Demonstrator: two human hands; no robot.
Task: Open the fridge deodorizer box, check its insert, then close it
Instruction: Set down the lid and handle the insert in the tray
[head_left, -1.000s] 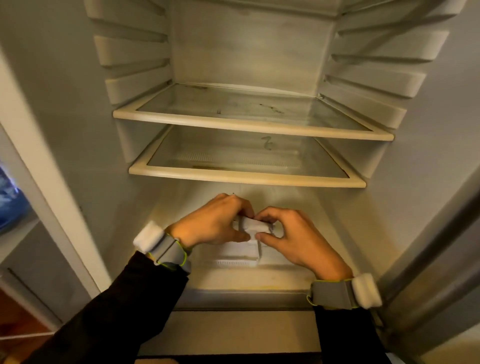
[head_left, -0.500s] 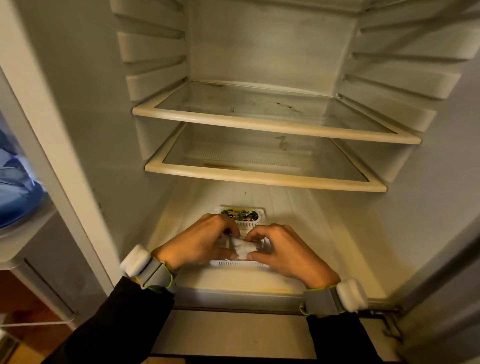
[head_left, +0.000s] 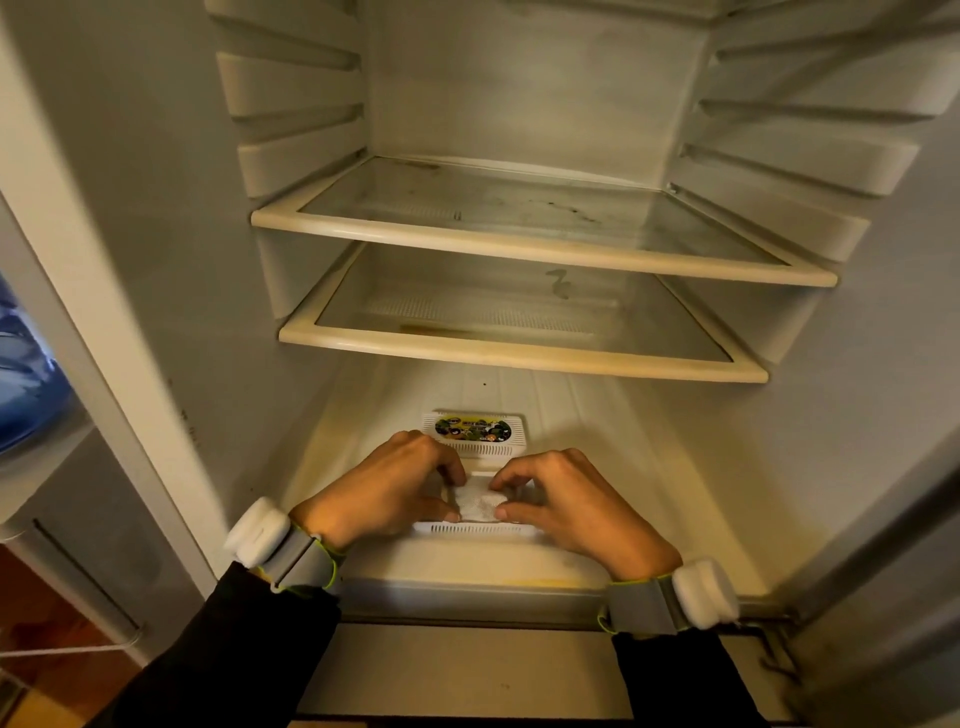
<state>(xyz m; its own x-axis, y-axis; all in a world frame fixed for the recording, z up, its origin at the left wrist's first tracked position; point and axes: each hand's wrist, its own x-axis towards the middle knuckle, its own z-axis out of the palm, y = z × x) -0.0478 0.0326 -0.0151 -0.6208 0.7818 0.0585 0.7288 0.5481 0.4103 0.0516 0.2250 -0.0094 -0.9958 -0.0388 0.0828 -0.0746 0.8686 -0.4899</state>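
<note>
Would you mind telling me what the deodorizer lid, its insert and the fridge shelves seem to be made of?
Lid: likely matte white moulded plastic, slotted, with a glossy printed sticker. Insert: seemingly soft white fabric or paper pouch, crinkled. Shelves: apparently clear glass, smudged, framed in yellowed cream plastic.

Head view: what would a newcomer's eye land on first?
Both hands, left hand and right hand, meet on the fridge floor, pinching a white insert over the open box base. Just behind lies the labelled lid, beneath two bare glass shelves.
</note>
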